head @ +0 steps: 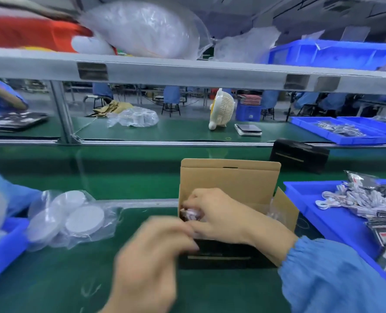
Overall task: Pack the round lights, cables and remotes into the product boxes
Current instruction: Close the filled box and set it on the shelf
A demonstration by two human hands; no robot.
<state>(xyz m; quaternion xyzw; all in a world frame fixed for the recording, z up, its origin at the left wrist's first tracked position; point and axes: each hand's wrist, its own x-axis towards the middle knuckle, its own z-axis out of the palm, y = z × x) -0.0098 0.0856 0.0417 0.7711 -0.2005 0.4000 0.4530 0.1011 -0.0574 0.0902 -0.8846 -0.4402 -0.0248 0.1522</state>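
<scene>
Both hands are seen over an open product box (229, 177) that is set on the green table (52, 279). Something small and pinkish in clear wrap (191, 214) is pinched by the curled fingers of the right hand (219, 214) just inside the left side of the box; what it is cannot be told. The left hand (151, 251) is badly blurred, so its grip cannot be told, but it is held right beside the right hand at the front edge of the box. The brown lid of the box is stood up at the back. A clear bag of round lights (74, 218) is laid on the table to the left, well apart from the box. White cables (354, 199) are piled in a blue tray (305, 195) on the right. A second, dark box (299, 154) is set further back on the belt.
</scene>
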